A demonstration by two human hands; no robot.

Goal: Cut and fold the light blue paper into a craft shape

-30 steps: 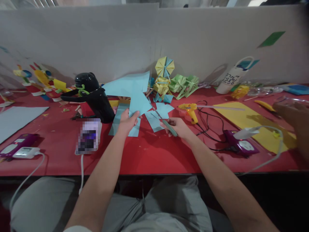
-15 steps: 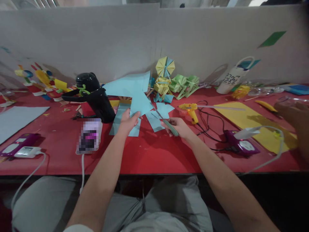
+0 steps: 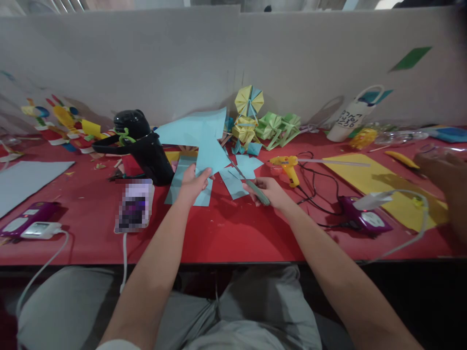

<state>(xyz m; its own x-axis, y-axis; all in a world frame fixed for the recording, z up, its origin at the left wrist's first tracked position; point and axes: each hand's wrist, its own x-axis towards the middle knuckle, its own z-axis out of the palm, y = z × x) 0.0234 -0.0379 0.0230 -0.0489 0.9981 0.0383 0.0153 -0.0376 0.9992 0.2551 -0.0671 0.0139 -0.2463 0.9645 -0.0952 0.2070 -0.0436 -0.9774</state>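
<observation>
My left hand (image 3: 193, 183) is closed on the lower edge of a light blue sheet of paper (image 3: 211, 150), thumb on top. The sheet is cut to an irregular shape, and its wide upper part reaches back to the left. Scissors (image 3: 260, 194) with grey-green handles are in my right hand (image 3: 268, 188), its fingers curled round them. Their blades are parted and point up and left, near the right edge of the held sheet. Loose blue paper pieces (image 3: 235, 187) lie on the table under and beside the blades.
On the red table (image 3: 233, 238), a black bottle (image 3: 155, 158) and a phone (image 3: 135, 204) are to the left. A yellow glue gun (image 3: 288, 167), a purple power strip (image 3: 367, 216) and yellow paper (image 3: 394, 180) lie right. Folded paper shapes (image 3: 250, 114) stand behind. Another person's hand (image 3: 441, 167) is far right.
</observation>
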